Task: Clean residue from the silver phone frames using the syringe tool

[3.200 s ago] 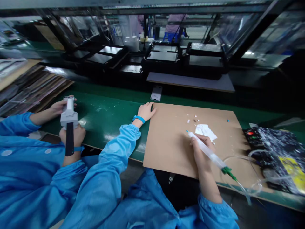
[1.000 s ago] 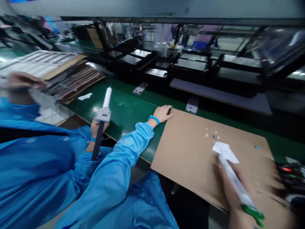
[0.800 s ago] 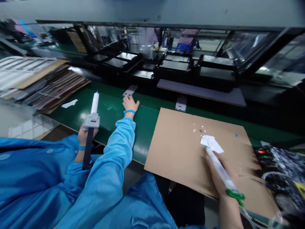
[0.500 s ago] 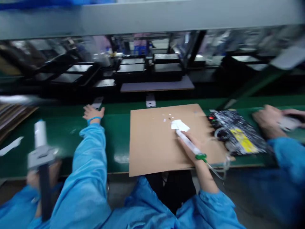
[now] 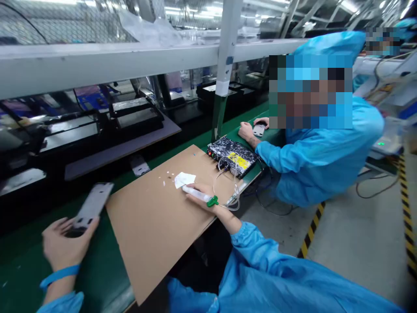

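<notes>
My left hand (image 5: 65, 245), with a blue band at the wrist, is closed around the lower end of a flat grey phone housing (image 5: 95, 203), held at the left edge of the cardboard sheet (image 5: 146, 234). My right hand (image 5: 203, 203) rests over the cardboard, closed on a clear dispensing syringe (image 5: 197, 194) with a green cap and a thin tube. The syringe's tip is at a white scrap of paper (image 5: 184, 178); some right-hand fingers are hidden. Small white bits lie left of the paper.
A speckled black dispenser box (image 5: 230, 154) with a yellow label stands beyond the cardboard, tubing running from it. Another phone housing (image 5: 140, 166) lies past the sheet. A green-and-white post (image 5: 221, 95) rises behind. At right, a co-worker (image 5: 325, 156) holds a similar housing (image 5: 259, 129).
The view has swung to the right. My left hand, earlier stretched open toward a housing at the back of the bench, now holds one nearer. The right hand keeps the syringe by the paper.
</notes>
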`<state>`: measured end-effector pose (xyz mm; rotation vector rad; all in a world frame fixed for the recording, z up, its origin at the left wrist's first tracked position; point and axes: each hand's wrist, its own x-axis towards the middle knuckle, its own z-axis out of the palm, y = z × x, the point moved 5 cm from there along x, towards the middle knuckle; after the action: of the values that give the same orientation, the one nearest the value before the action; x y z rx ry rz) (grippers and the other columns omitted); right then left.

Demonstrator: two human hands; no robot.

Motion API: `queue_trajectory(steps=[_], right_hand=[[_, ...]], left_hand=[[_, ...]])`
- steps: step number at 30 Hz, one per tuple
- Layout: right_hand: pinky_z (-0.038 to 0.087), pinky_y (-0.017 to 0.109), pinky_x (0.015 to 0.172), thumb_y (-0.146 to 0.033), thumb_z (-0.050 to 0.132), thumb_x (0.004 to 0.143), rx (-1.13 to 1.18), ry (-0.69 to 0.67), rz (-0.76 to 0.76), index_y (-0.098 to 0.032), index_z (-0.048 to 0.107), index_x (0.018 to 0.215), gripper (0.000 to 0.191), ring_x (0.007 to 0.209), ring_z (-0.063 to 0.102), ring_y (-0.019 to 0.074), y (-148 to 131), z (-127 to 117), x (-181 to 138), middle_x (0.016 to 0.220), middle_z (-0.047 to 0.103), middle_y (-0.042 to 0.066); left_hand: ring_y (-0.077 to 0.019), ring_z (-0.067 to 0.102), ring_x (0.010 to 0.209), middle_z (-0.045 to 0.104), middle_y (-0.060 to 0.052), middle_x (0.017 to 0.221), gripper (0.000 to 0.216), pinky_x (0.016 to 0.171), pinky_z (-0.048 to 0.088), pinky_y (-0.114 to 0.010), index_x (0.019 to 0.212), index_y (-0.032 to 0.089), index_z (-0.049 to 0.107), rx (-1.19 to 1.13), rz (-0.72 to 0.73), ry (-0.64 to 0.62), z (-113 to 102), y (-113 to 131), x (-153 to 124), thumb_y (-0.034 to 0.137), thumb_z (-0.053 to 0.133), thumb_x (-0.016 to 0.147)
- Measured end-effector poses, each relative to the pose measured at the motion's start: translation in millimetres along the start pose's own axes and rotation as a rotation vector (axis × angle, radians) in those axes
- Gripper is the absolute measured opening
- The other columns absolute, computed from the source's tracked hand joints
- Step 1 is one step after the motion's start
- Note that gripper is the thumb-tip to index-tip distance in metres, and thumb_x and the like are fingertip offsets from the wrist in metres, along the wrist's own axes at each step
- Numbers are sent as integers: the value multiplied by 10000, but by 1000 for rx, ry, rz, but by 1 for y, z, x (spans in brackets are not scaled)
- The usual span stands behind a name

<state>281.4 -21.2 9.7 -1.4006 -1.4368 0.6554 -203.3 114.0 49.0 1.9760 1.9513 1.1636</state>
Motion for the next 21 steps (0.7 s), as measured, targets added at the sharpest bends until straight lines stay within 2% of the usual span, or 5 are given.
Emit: queue_trajectory(steps=[3, 10, 13, 16, 21], right_hand=[[691, 502, 1190, -506, 887, 1008, -39, 4, 44, -278, 911, 1344, 407, 1285, 881, 354, 4, 0, 0, 1397, 914, 103], [669, 538, 1196, -696, 856, 1015, 35, 72, 78, -233, 900, 1334, 564, 1245, 876, 363, 6, 0, -3, 1351, 911, 163], [686, 540, 1138, -757, 871, 981, 1, 74, 107, -229, 911, 1339, 639, 1152, 881, 367, 10, 0, -1, 1241, 926, 152], [701, 542, 1099, -749, 889, 958, -17, 76, 119, -234, 919, 1325, 634, 1116, 876, 372, 11, 0, 0, 1200, 930, 143], [692, 540, 1121, -642, 884, 970, -74, 65, 116, -241, 912, 1370, 567, 1156, 868, 368, 9, 0, 1, 1279, 923, 135]], left_hand=[[-483, 852, 1254, 792, -74, 1366, 831, 1203, 693, -749, 1268, 355, 634, -195, -7, -118, 28, 38, -38, 831, 919, 649], [-434, 682, 1649, 759, -158, 1675, 989, 1458, 489, -674, 1625, 323, 623, -319, 184, -814, 60, 92, -82, 662, 1003, 778], [-410, 541, 1775, 651, -182, 1796, 965, 1504, 422, -645, 1778, 288, 541, -224, 222, -779, 57, 85, -77, 547, 875, 911], [-398, 663, 1628, 725, -174, 1673, 766, 1421, 501, -656, 1754, 283, 560, -114, 200, -663, 63, 84, -76, 478, 755, 1039], [-429, 698, 1409, 771, -150, 1498, 753, 1232, 574, -625, 1626, 288, 648, 34, 266, -576, 99, 117, -84, 669, 878, 1018]])
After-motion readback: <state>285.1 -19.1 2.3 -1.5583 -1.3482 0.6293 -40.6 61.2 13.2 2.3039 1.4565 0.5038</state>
